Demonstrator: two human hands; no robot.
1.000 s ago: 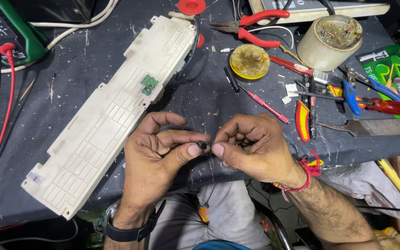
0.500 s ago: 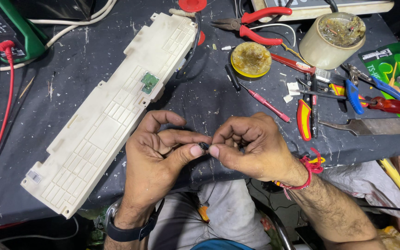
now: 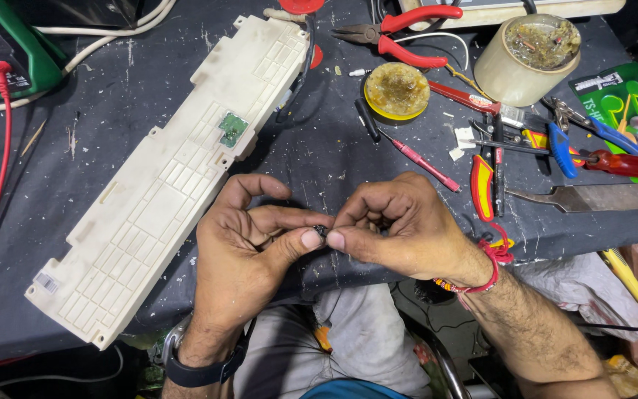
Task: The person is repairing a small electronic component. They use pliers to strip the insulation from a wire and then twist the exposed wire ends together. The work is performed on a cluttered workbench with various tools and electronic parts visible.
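Head view, left hand (image 3: 241, 255) and right hand (image 3: 400, 225) fingers pinching tiny black part (image 3: 320, 231), orientation unclear

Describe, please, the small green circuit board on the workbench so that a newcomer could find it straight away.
Start at the long cream plastic housing lying slantwise across the dark bench, left of the two hands. About two thirds of the way up it, near its right edge, sits the small green circuit board. It is the only green patch on that cream part, well apart from the green meter in the far left corner.
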